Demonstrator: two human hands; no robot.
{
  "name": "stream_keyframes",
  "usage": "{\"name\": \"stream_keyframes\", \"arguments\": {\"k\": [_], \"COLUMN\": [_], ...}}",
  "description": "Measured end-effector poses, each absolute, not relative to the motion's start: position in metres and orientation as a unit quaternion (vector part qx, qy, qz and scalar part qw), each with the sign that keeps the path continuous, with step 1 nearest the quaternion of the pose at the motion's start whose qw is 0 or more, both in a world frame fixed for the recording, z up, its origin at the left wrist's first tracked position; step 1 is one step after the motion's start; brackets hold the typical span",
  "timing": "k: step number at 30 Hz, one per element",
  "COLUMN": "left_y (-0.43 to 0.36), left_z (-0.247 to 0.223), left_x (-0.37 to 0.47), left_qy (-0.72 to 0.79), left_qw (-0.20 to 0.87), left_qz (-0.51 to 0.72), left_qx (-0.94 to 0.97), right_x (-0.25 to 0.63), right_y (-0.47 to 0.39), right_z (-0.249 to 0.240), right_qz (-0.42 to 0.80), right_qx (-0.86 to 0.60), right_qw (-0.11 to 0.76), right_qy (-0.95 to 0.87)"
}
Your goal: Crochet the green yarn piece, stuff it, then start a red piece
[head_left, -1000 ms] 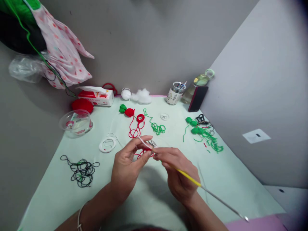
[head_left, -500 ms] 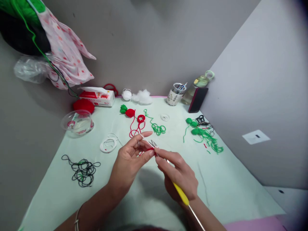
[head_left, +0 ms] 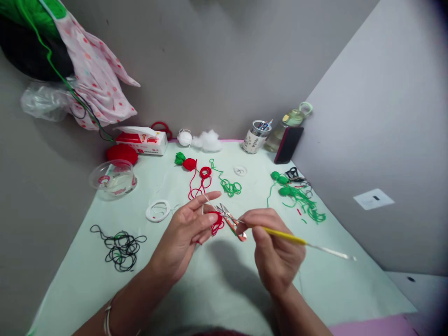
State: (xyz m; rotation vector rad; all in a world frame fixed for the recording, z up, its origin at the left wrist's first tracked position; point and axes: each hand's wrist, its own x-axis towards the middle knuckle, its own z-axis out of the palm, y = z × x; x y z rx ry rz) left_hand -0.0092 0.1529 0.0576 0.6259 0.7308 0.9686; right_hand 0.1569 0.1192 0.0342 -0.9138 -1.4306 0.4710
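My left hand [head_left: 182, 238] pinches a small piece of red crochet work [head_left: 216, 217] between thumb and fingers. A white yarn strand [head_left: 207, 200] runs over its raised index finger. In my right hand [head_left: 280, 247] is a crochet hook [head_left: 283, 235] with a yellow grip, held like a pen. The hook's thin tip points left and reaches the red piece; whether it sits inside a stitch I cannot tell. Just behind, partly covered by the fingers, a pair of thread snips [head_left: 233, 224] lies on the table.
Around the hands lie a coil of white yarn [head_left: 158, 211], tangled black cord [head_left: 122, 252], a red ball with green top [head_left: 189, 164], green yarn [head_left: 231, 187] and green crocheted pieces [head_left: 284, 191]. Farther back stand a plastic tub [head_left: 114, 179], tissue pack [head_left: 154, 142], pen can [head_left: 255, 137] and phone [head_left: 289, 145].
My right hand has moved right and turned, swinging the hook from steep to nearly level. The thread snips and more of the red piece now show. My left hand stays nearly in place.
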Motion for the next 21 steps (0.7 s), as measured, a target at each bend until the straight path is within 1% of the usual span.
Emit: {"name": "stream_keyframes", "arguments": {"k": [3,5,8,12,14,17,19,21], "left_y": [0.151,0.149,0.146,0.147,0.147,0.147,0.147,0.150], "left_z": [0.056,0.052,0.046,0.042,0.041,0.042,0.043,0.045], "left_x": [-0.007,-0.004,-0.001,0.002,0.003,0.006,0.005,0.003], "left_qy": [0.348,0.345,0.352,0.373,0.371,0.340,0.319,0.306], "left_qw": [0.748,0.743,0.735,0.715,0.720,0.768,0.803,0.822], "left_qz": [0.458,0.444,0.427,0.455,0.462,0.444,0.420,0.405], "left_qx": [0.331,0.363,0.392,0.378,0.360,0.312,0.276,0.259], "right_x": [0.157,0.156,0.153,0.149,0.147,0.145,0.146,0.148], "right_y": [0.124,0.126,0.128,0.126,0.123,0.119,0.119,0.121], "right_z": [0.036,0.037,0.038,0.034,0.028,0.019,0.019,0.024], "right_qz": [0.316,0.331,0.304,0.264,0.180,0.044,0.042,0.099], "right_qx": [-0.373,-0.368,-0.375,-0.402,-0.432,-0.438,-0.427,-0.421], "right_qw": [0.671,0.661,0.644,0.637,0.613,0.571,0.571,0.584], "right_qy": [-0.558,-0.564,-0.593,-0.603,-0.636,-0.693,-0.700,-0.687]}}
